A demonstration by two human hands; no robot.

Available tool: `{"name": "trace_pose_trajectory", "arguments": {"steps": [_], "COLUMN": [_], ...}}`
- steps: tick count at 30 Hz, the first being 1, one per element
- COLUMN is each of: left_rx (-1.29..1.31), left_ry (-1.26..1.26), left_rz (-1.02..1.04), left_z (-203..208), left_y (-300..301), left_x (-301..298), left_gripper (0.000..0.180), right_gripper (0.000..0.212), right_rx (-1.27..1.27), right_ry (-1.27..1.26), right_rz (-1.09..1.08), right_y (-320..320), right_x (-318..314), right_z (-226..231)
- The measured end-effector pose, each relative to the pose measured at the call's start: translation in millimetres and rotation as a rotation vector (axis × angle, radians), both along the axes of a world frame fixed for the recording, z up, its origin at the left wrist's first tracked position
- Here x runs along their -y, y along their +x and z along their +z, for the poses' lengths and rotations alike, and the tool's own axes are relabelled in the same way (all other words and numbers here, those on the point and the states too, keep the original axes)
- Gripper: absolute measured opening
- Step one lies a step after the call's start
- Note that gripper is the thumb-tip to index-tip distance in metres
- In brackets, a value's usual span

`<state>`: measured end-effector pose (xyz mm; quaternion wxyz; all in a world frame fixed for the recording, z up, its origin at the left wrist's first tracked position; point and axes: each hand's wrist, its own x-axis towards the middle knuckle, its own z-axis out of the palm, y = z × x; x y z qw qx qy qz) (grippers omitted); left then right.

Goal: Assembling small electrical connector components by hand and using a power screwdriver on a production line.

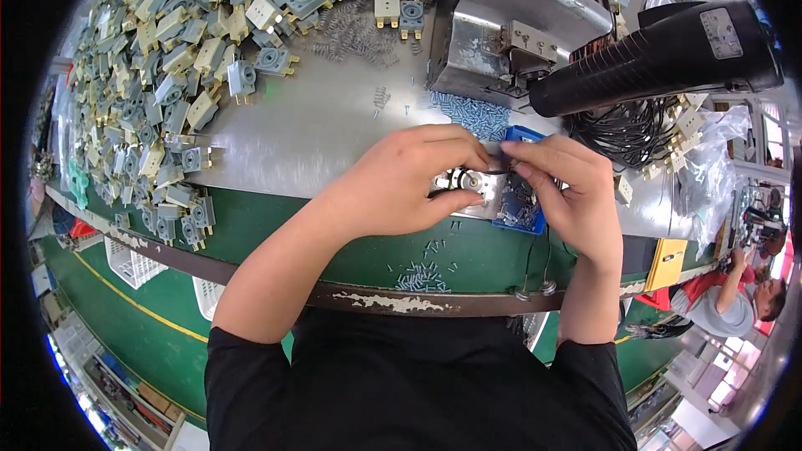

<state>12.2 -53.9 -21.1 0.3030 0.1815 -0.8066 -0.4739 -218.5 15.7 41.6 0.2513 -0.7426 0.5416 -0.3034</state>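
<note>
My left hand (409,179) curls its thumb and fingers around a small part (472,182) with a round metal centre and a black edge. That part sits over a metal plate (494,205) near the bench's front. My right hand (576,192) is closed in a pinch just right of it, above a blue tray (540,224) of small metal pieces. What lies between the right fingertips is hidden; a dark wire-like line shows close to them. Bluish screws (476,114) are heaped just beyond my hands.
Many grey-and-cream plug housings (209,50) cover the left and back, beside loose springs (351,33). A black-handled tool (652,58) reaches in from the right, near a metal machine (518,17) and black cables (626,134). Loose screws (422,277) lie in front. Another person (731,305) is far right.
</note>
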Motion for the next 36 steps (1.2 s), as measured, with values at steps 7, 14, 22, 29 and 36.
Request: {"name": "trace_pose_trajectory", "arguments": {"steps": [7, 14, 22, 29, 36], "left_rx": [-0.039, -0.029, 0.013, 0.008, -0.022], "left_ry": [-0.008, 0.037, 0.049, 0.053, -0.009], "left_rz": [0.014, 0.028, 0.035, 0.028, 0.029], "left_z": [-1, 1, -1, 0, -1], "left_y": [0, -1, 1, 1, 1], "left_x": [0, 0, -1, -1, -2], "left_gripper": [0.034, 0.033, 0.033, 0.035, 0.034], "right_gripper": [0.022, 0.027, 0.035, 0.041, 0.044], "right_rx": [0.011, 0.172, -0.050, -0.222, -0.193], "right_ry": [0.046, 0.218, 0.236, 0.121, -0.128], "right_rz": [0.020, -0.074, -0.017, -0.047, -0.132], "right_y": [0, 12, 27, 30, 19], "right_x": [7, 7, 14, 6, -13], "right_z": [8, 19, 18, 14, -13]}}
